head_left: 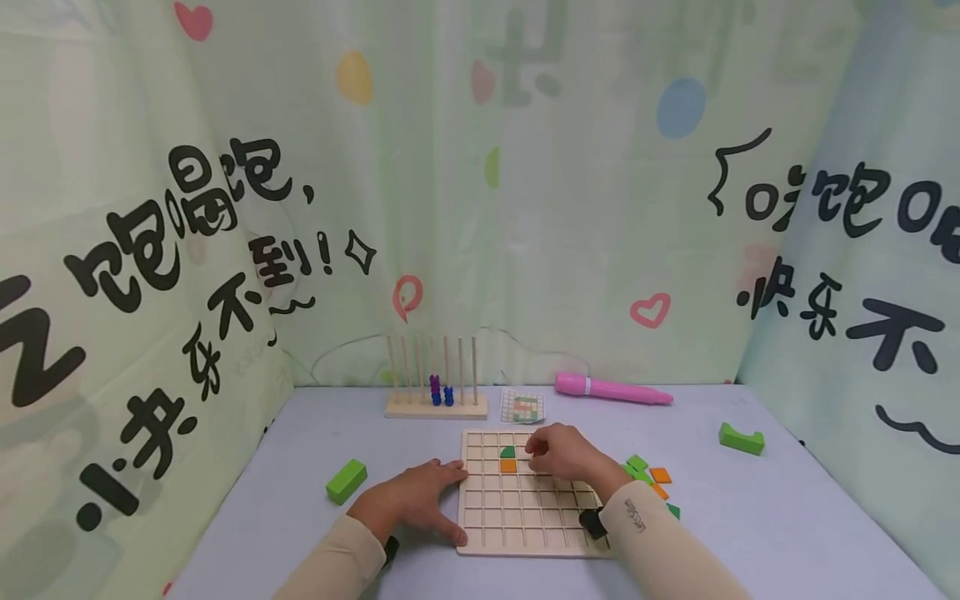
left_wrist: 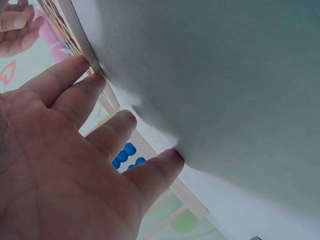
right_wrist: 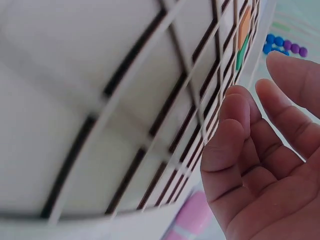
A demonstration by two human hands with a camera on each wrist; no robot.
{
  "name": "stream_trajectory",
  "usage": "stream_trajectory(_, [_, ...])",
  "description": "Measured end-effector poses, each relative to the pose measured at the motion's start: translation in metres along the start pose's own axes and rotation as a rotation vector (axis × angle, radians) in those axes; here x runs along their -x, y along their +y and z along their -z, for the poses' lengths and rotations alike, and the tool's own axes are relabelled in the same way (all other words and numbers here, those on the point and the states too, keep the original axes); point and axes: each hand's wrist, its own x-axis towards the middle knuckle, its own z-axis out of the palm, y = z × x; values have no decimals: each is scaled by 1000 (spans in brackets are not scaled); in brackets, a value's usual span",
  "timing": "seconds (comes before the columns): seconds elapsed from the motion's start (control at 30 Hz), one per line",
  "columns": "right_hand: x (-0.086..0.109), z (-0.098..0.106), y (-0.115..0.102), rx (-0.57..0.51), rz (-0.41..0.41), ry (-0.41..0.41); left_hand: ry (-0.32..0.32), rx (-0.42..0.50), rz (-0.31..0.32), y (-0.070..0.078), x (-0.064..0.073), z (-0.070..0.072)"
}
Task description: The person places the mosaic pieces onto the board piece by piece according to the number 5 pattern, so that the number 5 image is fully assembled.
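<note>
A pale wooden grid board point(head_left: 517, 517) lies on the table between both hands. On it sit a green curved-edge tile point(head_left: 507, 452) and, just below, an orange square tile point(head_left: 508, 466). My left hand point(head_left: 420, 500) rests at the board's left edge with fingers spread and fingertips right at the rim, as the left wrist view also shows. Above the board's upper right hovers my right hand point(head_left: 566, 454), its fingers point(right_wrist: 225, 150) loosely bent. Nothing shows between thumb and fingers there; the left wrist view has them apart too.
Several loose green and orange tiles point(head_left: 637, 463) lie right of the board, partly behind the right forearm. A peg rack point(head_left: 472, 410) with blue and purple beads, a pattern card point(head_left: 517, 407) and a pink marker point(head_left: 615, 390) stand behind. Green blocks point(head_left: 347, 482) flank both sides.
</note>
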Motion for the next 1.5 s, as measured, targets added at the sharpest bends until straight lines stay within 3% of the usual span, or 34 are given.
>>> stream_trajectory(0.53, [33,37,43,34,-126,57,-9,-2,-4,0,1,1])
stream_trajectory(0.9, [53,49,76,81,-267,-3,-13,12,-9,1,2,2])
stream_trajectory(1.5, [59,41,78,174,-249,-13,-13,28,-9,-1,1,2])
